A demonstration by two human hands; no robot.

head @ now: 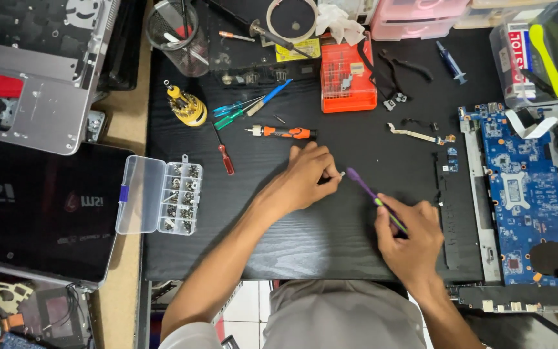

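My left hand rests on the black table mat, fingers pinched on a tiny metal part at its fingertips. My right hand grips a purple and green brush, held slanted, with the purple head reaching up and left, close to the small part. An orange and black screwdriver lies just above my left hand. A small red screwdriver lies to its left.
A clear screw organiser box stands open at the mat's left edge, beside a dark laptop lid. A blue circuit board lies at right. An orange bit case, yellow driver and mesh cup sit at the back.
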